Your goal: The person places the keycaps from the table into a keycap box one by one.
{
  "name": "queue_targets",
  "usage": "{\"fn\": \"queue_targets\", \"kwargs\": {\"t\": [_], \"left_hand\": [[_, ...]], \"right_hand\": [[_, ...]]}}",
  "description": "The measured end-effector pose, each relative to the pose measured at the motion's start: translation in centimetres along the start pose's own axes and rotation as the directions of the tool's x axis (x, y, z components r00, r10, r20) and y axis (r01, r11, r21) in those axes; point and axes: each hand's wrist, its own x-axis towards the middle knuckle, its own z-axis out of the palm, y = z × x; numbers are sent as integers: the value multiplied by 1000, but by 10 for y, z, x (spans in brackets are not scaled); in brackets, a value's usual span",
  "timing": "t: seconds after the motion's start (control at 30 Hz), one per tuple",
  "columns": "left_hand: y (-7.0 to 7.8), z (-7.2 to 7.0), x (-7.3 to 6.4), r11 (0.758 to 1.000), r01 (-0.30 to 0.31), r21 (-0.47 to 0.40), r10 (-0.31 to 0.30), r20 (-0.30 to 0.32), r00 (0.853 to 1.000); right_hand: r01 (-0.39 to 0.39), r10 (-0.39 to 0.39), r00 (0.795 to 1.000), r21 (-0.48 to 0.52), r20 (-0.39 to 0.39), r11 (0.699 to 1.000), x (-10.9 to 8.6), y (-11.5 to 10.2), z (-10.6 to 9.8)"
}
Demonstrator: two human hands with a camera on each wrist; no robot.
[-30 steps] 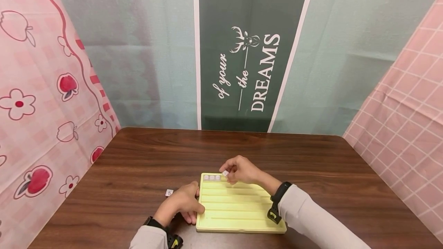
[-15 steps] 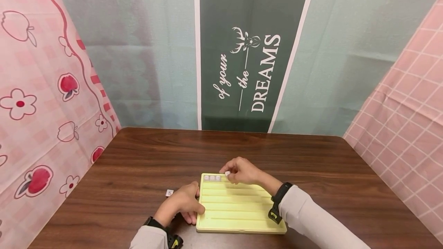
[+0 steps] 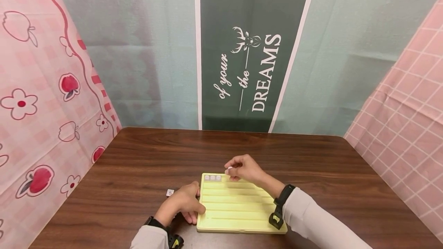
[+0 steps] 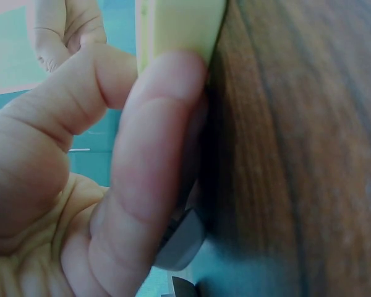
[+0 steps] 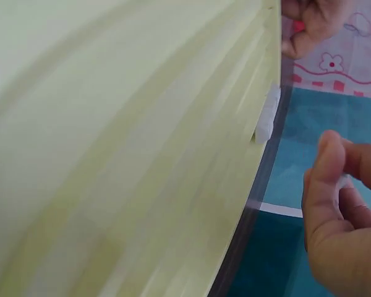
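Observation:
A pale yellow ridged tray [image 3: 238, 214] lies on the table. Its far left corner holds a short row of white keycaps [image 3: 212, 178]; they also show as a white strip [image 5: 269, 114] in the right wrist view. My left hand [image 3: 187, 201] grips the tray's left side, thumb on the rim. The left wrist view shows its fingers [image 4: 151, 148] against the tray's edge [image 4: 179, 28]. Over the far edge, my right hand [image 3: 247, 170] pinches a small white keycap [image 3: 228, 169] between thumb and fingers, mostly hidden by them. Another keycap [image 3: 170, 192] lies loose beside my left hand.
The brown wooden table [image 3: 311, 156] reaches back to a green-grey cloth [image 3: 166, 68] with lettering. Pink patterned cloths hang at the left [image 3: 41, 126] and right [image 3: 401, 99]. Each wrist wears a black strap [image 3: 285, 195].
My right hand has risen slightly and shifted right, and the keycap has turned in its fingers. My left hand stays on the tray; the row of keycaps is unchanged.

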Motion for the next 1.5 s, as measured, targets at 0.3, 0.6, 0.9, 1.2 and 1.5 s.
{"fn": "queue_targets", "kwargs": {"t": [0.3, 0.6, 0.9, 1.2, 1.5], "left_hand": [[0, 0, 1, 1000, -1, 5, 1, -1, 1000], [2, 0, 1, 1000, 16, 27, -16, -3, 1000], [2, 0, 0, 1000, 9, 26, -8, -6, 1000], [2, 0, 0, 999, 8, 37, -8, -8, 1000], [1, 0, -1, 999, 10, 33, -9, -8, 1000]], "right_hand": [[-63, 68, 997, 122, -40, 991, -3, 2, 1], [-82, 97, 982, 97, -160, 992, -7, 4, 7], [-59, 64, 991, 49, -120, 997, -6, 11, 9], [-54, 57, 995, 38, -82, 998, -12, -6, 9], [-96, 89, 990, -58, -113, 994, -1, 12, 8]]}}
